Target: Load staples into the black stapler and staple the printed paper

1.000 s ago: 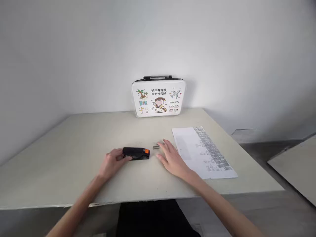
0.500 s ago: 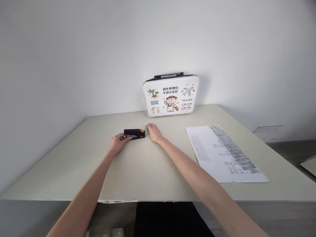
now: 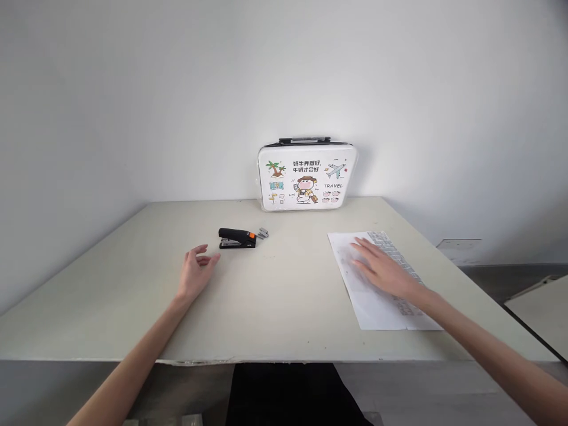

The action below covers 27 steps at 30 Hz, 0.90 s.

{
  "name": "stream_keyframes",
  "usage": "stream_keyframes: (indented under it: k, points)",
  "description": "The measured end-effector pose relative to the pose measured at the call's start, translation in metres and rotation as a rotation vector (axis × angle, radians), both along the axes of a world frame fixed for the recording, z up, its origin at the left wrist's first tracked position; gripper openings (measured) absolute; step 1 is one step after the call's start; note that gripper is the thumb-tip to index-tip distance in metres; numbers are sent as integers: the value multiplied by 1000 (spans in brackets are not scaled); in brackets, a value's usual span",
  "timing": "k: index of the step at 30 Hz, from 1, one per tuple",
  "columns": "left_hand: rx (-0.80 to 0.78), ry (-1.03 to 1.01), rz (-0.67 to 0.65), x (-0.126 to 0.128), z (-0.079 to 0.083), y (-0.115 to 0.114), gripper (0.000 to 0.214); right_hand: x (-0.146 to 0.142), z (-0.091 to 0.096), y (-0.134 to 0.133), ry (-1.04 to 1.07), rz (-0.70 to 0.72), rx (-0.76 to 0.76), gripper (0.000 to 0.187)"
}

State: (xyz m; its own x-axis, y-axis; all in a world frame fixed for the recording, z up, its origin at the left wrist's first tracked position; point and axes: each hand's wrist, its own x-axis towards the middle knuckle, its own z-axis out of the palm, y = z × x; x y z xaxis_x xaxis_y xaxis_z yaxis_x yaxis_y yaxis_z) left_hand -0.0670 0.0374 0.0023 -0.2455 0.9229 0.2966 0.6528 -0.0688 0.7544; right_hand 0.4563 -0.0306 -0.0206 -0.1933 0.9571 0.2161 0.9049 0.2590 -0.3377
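A black stapler with an orange tip (image 3: 237, 238) lies on the pale table (image 3: 275, 296), left of the middle. A small strip of staples (image 3: 263, 234) rests just to its right. My left hand (image 3: 196, 273) is open, a short way in front of the stapler and holding nothing. My right hand (image 3: 382, 269) lies flat with fingers stretched out on a printed sheet of paper (image 3: 381, 278) at the right side of the table.
A white case with cartoon travel pictures and a black handle (image 3: 307, 176) stands upright against the wall at the back of the table. The table's front edge runs near me. A second surface (image 3: 541, 310) shows at the far right.
My left hand let go of the stapler and drew back toward me. My right hand left the staples beside the stapler and moved right onto the paper.
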Motion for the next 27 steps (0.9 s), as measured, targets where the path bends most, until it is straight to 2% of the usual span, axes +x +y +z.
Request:
stream_keyframes:
  k: [2, 3, 4, 6, 8, 10, 12, 13, 15, 17, 20, 23, 27]
  points:
    - [26, 3, 36, 3, 3, -19, 58, 45, -9, -30, -80, -84, -44, 62]
    - [52, 20, 43, 7, 5, -28, 55, 58, -13, -44, -110, -58, -75, 64]
    - [87, 47, 38, 13, 8, -36, 52, 64, -17, -55, -132, -5, -99, 66]
    - [165, 130, -45, 31, 13, -48, 43, 53, -20, -73, -148, 54, -94, 68]
    - [224, 224, -246, 57, 18, -57, 31, 13, -17, -81, -132, 91, -80, 68]
    - [228, 312, -518, 85, 20, -63, 26, -45, -9, -82, -74, 137, -113, 69]
    - [163, 393, -722, 107, 18, -67, 31, -107, 4, -80, 38, 163, -163, 69]
    - [109, 432, -773, 114, 15, -69, 37, -135, 12, -79, 111, 207, -201, 68]
    - [-12, 504, -788, 116, 10, -71, 51, -177, 24, -77, 323, 279, -303, 67]
    - [-93, 568, -762, 103, 5, -70, 60, -195, 31, -76, 503, 276, -326, 64]
    - [-108, 635, -758, 71, 6, -65, 64, -179, 27, -76, 575, 229, -208, 57]
    - [-94, 651, -791, 44, 13, -58, 62, -137, 13, -79, 518, 112, -110, 51]
    - [-98, 642, -827, 32, 21, -54, 61, -83, -2, -87, 423, -47, -74, 48]
